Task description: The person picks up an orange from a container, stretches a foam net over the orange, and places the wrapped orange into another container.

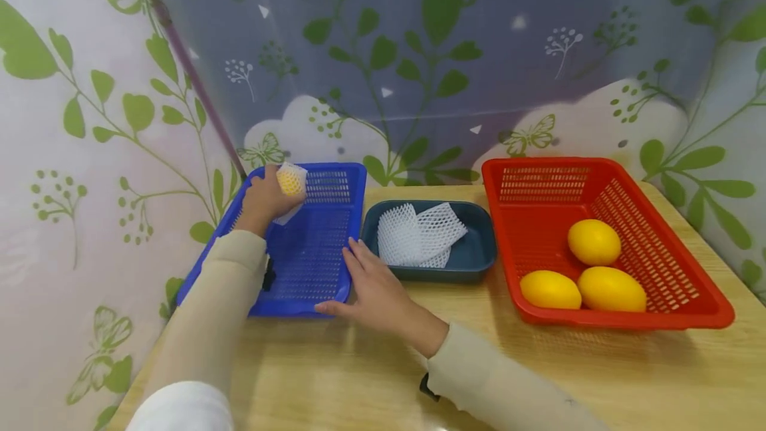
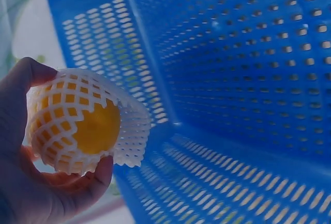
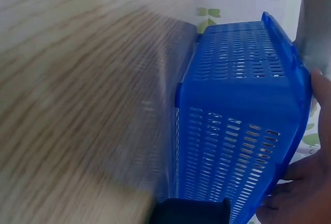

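My left hand [image 1: 266,198] grips a smooth yellow fruit [image 2: 98,128] in a white foam net [image 2: 54,115], over the far left part of the blue basket [image 1: 308,258]. In the left wrist view the thumb and fingers curl round the netted fruit, and its bare yellow side shows through the net's open end. Part of the net hangs loose beyond the fruit. My right hand [image 1: 377,288] rests on the same basket's near right corner, fingers on the side rim and thumb on the front rim. The right wrist view shows the basket's outer walls beside this hand.
A dark green tray [image 1: 479,245] with white foam nets [image 1: 419,235] stands between the two baskets. To the right, a red basket [image 1: 676,318] holds three yellow fruits [image 1: 594,243]. A patterned curtain [image 1: 383,52] hangs behind the wooden table [image 1: 383,378] and along its left side.
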### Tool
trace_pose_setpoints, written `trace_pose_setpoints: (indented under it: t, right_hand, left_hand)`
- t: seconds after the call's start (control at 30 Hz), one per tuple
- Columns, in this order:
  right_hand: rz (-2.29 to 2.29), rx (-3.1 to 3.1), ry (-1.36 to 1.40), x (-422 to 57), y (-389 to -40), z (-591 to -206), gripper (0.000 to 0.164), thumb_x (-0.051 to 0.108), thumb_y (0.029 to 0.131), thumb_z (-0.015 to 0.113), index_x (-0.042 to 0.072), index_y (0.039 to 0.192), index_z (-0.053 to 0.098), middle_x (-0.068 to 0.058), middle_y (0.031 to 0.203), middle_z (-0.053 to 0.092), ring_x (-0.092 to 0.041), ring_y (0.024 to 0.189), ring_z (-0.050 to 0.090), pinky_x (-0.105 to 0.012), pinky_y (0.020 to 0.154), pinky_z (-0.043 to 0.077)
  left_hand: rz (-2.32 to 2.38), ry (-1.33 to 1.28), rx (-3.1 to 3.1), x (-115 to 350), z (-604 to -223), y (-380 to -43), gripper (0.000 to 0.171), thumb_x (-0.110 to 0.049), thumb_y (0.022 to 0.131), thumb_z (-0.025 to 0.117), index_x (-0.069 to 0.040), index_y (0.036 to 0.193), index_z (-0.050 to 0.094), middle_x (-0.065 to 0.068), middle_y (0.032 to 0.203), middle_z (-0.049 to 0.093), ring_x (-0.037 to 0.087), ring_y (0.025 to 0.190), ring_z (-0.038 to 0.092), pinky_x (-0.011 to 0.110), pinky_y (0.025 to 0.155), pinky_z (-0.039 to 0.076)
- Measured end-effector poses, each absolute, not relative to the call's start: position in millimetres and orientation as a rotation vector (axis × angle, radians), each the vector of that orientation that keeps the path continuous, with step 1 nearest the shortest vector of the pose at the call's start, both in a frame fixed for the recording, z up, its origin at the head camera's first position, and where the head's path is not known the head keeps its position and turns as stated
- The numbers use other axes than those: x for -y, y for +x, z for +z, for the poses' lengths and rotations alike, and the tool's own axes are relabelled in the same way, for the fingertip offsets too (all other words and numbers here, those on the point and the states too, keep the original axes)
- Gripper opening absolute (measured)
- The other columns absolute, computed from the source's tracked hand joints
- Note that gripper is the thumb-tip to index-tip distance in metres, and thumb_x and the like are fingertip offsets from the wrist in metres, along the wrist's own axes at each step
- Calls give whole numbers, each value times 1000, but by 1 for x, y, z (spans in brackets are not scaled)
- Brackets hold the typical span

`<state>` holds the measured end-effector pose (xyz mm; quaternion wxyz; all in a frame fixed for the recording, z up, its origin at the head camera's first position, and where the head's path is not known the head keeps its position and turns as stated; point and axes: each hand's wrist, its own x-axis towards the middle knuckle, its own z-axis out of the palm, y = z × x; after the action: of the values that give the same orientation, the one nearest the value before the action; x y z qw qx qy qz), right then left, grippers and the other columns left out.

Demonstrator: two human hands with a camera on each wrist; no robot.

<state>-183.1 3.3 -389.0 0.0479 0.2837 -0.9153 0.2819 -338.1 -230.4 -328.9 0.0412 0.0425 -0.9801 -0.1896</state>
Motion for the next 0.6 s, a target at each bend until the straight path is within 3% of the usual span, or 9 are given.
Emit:
trace_pose_setpoints:
  t: [0.6]
  right_hand:
    - [802, 2838, 874, -2, -181, -390, 102, 70, 84, 57, -2, 150, 29, -16, 159, 18, -30, 146, 18, -43, 115, 25]
  left_hand:
    - [-543, 280, 3121, 247, -365, -337, 93, -39, 83, 67, 8, 146, 19, 42, 131, 40, 54, 120, 42, 62, 103, 35]
